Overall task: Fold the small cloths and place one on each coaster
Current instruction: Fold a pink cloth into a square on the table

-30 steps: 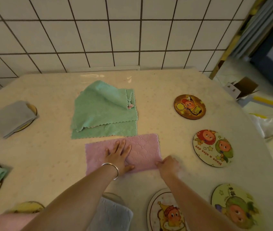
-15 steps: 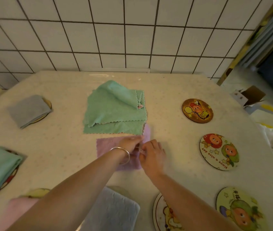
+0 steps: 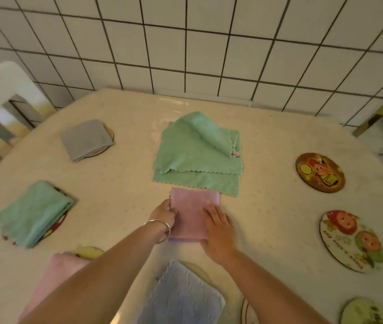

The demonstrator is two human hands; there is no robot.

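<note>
Cloths first: your green cloths [image 3: 197, 160] lie loosely piled mid-table [image 3: 279, 225], and just beside their near edge lies the folded pink cloth [image 3: 191, 213]. Your right hand [image 3: 218, 230] presses flat on it, fingers straight; your left hand [image 3: 163, 212] pinches its left edge. Bare cartoon coasters [image 3: 319, 172] sit to the right.

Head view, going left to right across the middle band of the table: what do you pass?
Folded green cloth on its coaster → left hand → pink cloth → right hand → bare coaster with two cartoon faces.
</note>
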